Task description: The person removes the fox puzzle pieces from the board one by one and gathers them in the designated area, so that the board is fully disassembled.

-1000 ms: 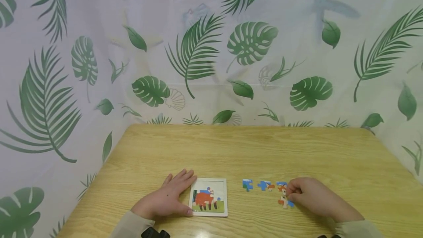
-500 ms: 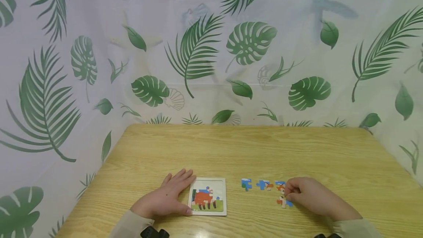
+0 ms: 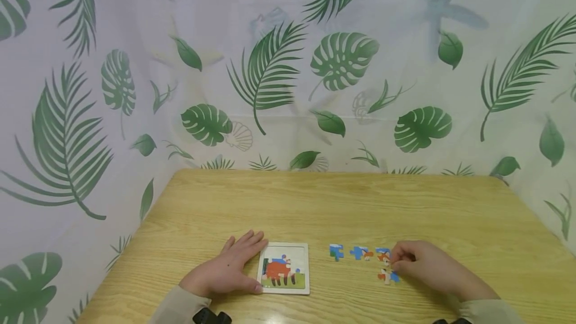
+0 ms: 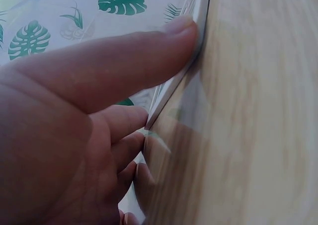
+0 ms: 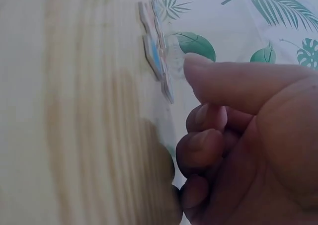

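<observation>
My left hand (image 3: pixel 229 269) lies spread at the left side of a square puzzle tray (image 3: pixel 307 269). Its thumb and fingertips touch the tray's pale rim, as the left wrist view shows from low down. Inside the tray is a partly filled picture of a red animal with dark legs on green. My right hand (image 3: pixel 425 266) rests beside the loose puzzle pieces, its fingers loosely curled. An orange fox-face piece (image 3: pixel 383 254) and an orange, white and blue piece (image 3: pixel 384 276) lie right by its fingertips. In the right wrist view, nothing shows between thumb (image 5: pixel 218 78) and fingers.
Between tray and right hand lie a blue and green piece (image 3: pixel 336 252) and a blue and orange piece (image 3: pixel 360 252). All sit on a wood-grain table (image 3: pixel 288 204). Behind and to the sides hangs a white leaf-print cloth (image 3: pixel 288 89).
The head view shifts very slightly. Both hands, the tray and the loose pieces keep their places.
</observation>
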The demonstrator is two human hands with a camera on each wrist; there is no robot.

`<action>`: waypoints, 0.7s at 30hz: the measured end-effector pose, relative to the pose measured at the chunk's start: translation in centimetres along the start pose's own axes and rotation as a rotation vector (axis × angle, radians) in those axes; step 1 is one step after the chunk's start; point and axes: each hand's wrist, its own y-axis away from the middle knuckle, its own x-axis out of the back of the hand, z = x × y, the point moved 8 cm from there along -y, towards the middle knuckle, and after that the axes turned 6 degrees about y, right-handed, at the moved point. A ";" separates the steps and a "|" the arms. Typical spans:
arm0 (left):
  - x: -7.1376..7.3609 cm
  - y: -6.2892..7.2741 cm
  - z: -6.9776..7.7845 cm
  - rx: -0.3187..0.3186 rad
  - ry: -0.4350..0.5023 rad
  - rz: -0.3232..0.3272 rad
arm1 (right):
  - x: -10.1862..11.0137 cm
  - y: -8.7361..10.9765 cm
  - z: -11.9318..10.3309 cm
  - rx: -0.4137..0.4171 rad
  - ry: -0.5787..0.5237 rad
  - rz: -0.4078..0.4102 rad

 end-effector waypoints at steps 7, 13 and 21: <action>-0.2 -0.2 -0.1 0.007 -0.008 -0.011 | 0.2 0.1 -0.5 -0.009 -0.024 0.017; -0.2 -0.4 -0.3 0.018 0.000 -0.007 | 0.0 -0.2 -1.9 0.006 0.026 0.062; -0.1 -0.4 -0.6 0.018 -0.026 0.008 | -0.6 -0.7 -4.2 0.066 0.040 0.056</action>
